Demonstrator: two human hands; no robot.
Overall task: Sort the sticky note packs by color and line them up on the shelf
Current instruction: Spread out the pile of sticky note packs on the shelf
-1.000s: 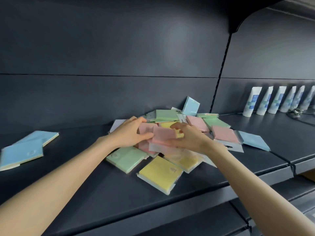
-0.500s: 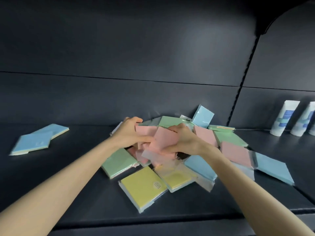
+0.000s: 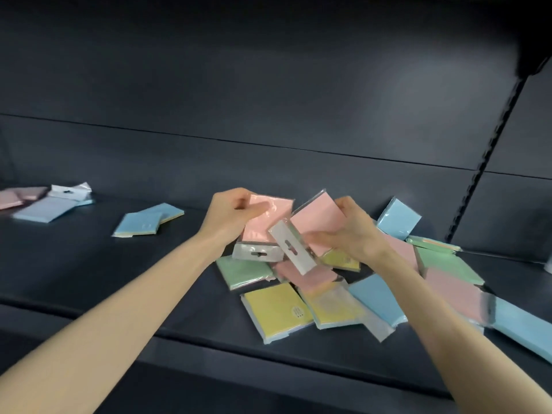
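Observation:
My left hand [image 3: 230, 218] grips a pink sticky note pack [image 3: 270, 227] by its top edge, its white hang tab pointing down. My right hand [image 3: 349, 231] holds a second pink pack [image 3: 318, 224], tilted, just right of the first and overlapping it. Both packs are lifted above a mixed pile [image 3: 328, 294] of green, yellow, pink and blue packs on the dark shelf [image 3: 179, 294]. Two blue packs [image 3: 148, 221] lie to the left. Farther left sit a pale blue pack [image 3: 44, 209] and pink packs [image 3: 21, 197].
The shelf's front lip [image 3: 239, 351] runs across below the pile. A dark back panel rises behind. A slotted upright [image 3: 490, 162] stands at the right, with a blue pack [image 3: 398, 221] leaning near it. Bare shelf lies between the left packs and the pile.
Both hands have lifted the two pink packs up out of the pile and drawn them slightly apart. The view has swung left, revealing more packs at the far left.

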